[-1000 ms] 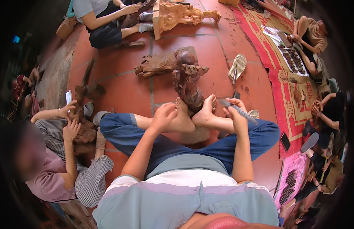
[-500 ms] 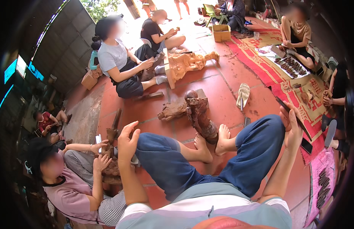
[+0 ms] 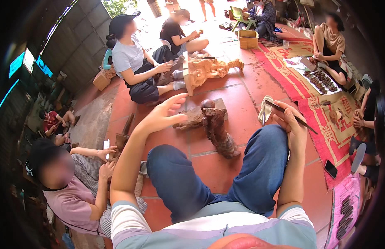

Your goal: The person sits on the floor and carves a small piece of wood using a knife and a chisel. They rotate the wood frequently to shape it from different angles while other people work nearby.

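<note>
My left hand [image 3: 163,116] is raised above my left knee, fingers apart and holding nothing. My right hand [image 3: 293,126] is closed around a slim dark tool [image 3: 308,126] with a narrow end, above my right knee. I cannot make out the tool's exact kind. On the tiles in front of me a dark brown wood carving [image 3: 217,130] with a round knob on top leans at a slant. It touches neither hand. Behind it lies a rough brown wood block [image 3: 190,119]. Near the right hand's fingers lies a pale slipper-shaped thing [image 3: 265,108] with a thin rod by it.
An orange-brown wooden statue [image 3: 209,71] lies beyond, beside a seated person [image 3: 132,62]. Another person [image 3: 72,186] sits close on my left. To the right are a red patterned mat [image 3: 279,76], a phone [image 3: 331,169] and a pink cloth [image 3: 345,186] with dark sticks.
My left hand has moved up and inward, reaching forward past the knee. My right hand with the tool has moved inward and up. My feet, seen before beside the carving, are now out of sight.
</note>
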Available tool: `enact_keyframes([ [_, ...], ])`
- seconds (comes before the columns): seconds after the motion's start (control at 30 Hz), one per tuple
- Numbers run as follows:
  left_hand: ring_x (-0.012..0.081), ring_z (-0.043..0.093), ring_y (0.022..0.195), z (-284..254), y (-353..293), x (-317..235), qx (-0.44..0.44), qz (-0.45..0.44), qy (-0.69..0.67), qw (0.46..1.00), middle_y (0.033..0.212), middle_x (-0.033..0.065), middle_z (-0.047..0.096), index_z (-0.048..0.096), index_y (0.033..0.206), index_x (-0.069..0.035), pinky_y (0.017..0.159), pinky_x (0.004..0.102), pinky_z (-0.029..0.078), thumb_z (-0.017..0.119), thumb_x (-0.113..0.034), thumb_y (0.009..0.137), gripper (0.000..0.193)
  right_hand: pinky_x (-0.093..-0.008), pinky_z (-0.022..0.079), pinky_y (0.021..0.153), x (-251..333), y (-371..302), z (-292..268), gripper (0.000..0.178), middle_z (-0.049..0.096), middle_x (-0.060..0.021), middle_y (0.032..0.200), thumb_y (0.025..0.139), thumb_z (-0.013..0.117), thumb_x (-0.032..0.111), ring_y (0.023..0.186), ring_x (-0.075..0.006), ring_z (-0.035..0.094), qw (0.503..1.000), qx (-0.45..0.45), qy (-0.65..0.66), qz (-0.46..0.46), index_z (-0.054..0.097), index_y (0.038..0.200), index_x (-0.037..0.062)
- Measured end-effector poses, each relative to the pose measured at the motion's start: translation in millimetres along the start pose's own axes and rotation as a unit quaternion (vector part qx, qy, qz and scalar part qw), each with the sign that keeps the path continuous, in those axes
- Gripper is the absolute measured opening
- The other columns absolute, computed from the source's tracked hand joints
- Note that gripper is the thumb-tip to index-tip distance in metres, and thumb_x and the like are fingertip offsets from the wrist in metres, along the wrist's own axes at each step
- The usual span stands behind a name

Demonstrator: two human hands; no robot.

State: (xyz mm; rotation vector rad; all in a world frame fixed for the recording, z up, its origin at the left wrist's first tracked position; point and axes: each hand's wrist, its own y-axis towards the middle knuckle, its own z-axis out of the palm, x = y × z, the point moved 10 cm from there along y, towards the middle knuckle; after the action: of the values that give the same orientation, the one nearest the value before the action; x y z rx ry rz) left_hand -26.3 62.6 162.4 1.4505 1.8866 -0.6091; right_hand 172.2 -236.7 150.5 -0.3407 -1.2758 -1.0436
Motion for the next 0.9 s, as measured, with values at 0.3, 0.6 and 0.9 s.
enact_keyframes([
  [0.3, 0.0349, 0.037, 0.128, 82.9, 73.0, -26.1, 0.122, 0.218, 0.226, 0.942, 0.137, 0.0179, 0.043, 0.051, 0.130, -0.013, 0.108, 0.0439, 0.029, 0.072, -0.033, 0.073, 0.064, -0.0312, 0.050, 0.079, -134.4, 24.7, -46.4, 0.052, 0.066, -0.0124, 0.103, 0.093, 0.052, 0.043, 0.092, -0.0197, 0.064, 0.970, 0.100, 0.027, 0.218, 0.051, 0.132, 0.0093],
  [0.6, 0.0292, 0.060, 0.085, 76.4, 97.0, -4.9, -0.001, 0.324, 0.187, 0.927, 0.087, 0.0074, 0.061, 0.065, 0.093, -0.015, 0.074, 0.0391, 0.049, 0.068, -0.017, 0.073, 0.019, -0.0310, 0.050, 0.080, -189.7, -39.9, -78.9, 0.052, 0.066, -0.0103, 0.104, 0.093, 0.052, 0.044, 0.094, -0.0188, 0.062, 0.917, 0.041, -0.096, 0.384, 0.050, 0.132, 0.0096],
  [0.9, 0.0309, 0.062, 0.079, 70.0, 98.3, 8.8, -0.156, 0.148, 0.281, 0.935, 0.084, 0.0124, 0.059, 0.066, 0.081, -0.010, 0.071, 0.0399, 0.050, 0.062, -0.032, 0.076, 0.023, -0.0307, 0.049, 0.081, -201.5, -39.6, -82.7, 0.053, 0.065, -0.0082, 0.106, 0.093, 0.051, 0.045, 0.095, -0.0180, 0.061, 0.913, -0.008, -0.132, 0.386, 0.050, 0.132, 0.0099],
])
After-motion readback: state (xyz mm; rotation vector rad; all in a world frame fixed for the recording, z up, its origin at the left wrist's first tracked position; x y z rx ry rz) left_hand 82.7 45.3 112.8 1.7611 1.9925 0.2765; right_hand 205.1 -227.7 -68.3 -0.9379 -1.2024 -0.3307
